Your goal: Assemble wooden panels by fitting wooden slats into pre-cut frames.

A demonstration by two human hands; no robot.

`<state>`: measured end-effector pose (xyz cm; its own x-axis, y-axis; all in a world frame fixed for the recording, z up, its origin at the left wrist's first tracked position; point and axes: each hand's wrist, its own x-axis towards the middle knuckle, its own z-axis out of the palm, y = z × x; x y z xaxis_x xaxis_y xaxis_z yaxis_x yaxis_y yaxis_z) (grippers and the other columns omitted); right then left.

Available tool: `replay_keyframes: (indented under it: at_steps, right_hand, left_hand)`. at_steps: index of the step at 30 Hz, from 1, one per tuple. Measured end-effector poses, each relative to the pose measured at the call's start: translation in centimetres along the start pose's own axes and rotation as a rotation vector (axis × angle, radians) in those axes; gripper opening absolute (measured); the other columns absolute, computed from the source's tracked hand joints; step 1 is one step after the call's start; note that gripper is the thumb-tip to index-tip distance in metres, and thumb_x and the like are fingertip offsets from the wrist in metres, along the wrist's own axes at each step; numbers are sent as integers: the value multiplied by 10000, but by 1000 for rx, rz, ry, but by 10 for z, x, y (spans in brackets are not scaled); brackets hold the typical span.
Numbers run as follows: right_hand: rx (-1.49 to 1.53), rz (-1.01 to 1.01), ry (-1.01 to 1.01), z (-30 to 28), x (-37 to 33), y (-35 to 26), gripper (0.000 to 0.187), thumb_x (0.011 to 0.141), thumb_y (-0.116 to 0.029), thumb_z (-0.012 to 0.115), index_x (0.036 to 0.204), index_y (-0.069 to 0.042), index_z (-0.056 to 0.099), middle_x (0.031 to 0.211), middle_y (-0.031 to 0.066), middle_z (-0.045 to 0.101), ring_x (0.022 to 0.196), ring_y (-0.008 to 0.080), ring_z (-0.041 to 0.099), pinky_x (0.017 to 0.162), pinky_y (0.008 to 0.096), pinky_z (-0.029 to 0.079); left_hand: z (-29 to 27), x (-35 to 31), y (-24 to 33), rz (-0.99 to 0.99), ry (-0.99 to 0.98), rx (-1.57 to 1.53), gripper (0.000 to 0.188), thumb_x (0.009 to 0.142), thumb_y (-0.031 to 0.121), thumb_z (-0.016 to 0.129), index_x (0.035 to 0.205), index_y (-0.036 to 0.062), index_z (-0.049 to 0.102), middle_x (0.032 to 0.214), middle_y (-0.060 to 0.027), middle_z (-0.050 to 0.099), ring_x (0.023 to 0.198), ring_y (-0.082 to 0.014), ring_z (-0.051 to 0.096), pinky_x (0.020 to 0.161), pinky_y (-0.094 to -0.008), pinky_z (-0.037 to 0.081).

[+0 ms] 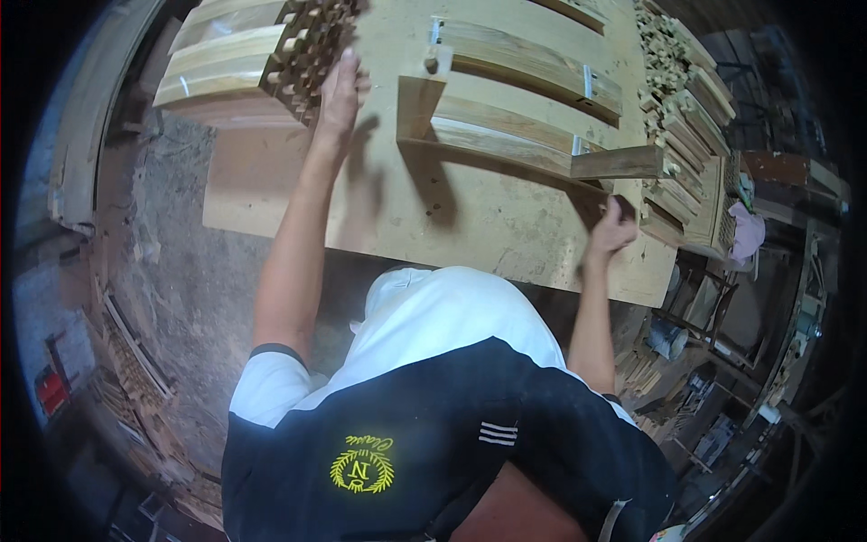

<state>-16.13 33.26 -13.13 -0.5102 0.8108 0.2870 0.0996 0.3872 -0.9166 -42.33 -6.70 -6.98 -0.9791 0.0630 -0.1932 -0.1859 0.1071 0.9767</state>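
Observation:
My left hand (341,98) is over the table's left part, right beside a stack of wooden slats (230,68) with many tenon ends. Its fingers are apart and loosely bent, with nothing seen in them. My right hand (614,229) hovers near the right end of a wooden board (506,135), thumb raised and fingers half curled, holding nothing that shows. Short wooden pieces stand up from this board's ends, a left upright (420,107) and a right upright (618,163). Farther back lies a similar board (524,63) with pale strips at its ends.
The pale worktable (488,226) has its front edge close to my body. Stacked wood pieces (682,135) line its right side, with a pink cloth (747,230) beyond them. Loose timber lies on the floor at left and lower right.

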Motion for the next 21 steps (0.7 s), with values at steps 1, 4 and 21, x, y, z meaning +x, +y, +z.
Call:
replay_keyframes:
  at_steps: [1,4,21]
  right_hand:
    - [-145,66,102,-22,31,21,161,921,-88,640,1045,5,684,931,85,683,842,166,626,770,287,496]
    - [-223,151,-229,-24,101,40,313,940,-201,580,1162,14,629,1085,109,669,1002,223,600,864,351,475]
    - [809,321,57,-34,162,-174,542,965,-501,569,1273,-56,553,1263,123,612,1146,266,588,1002,457,476]
  left_hand:
    - [-2,10,-14,-176,-75,52,818,939,724,339,1371,60,545,1217,-128,620,1084,-220,588,919,-374,435]
    - [18,33,-56,-247,-179,50,789,919,693,457,1255,-2,617,1101,-120,663,961,-228,619,835,-391,486]
    - [41,-59,121,736,-92,-690,414,1051,276,462,1043,-88,660,1145,-229,677,1024,-233,669,939,-347,499]
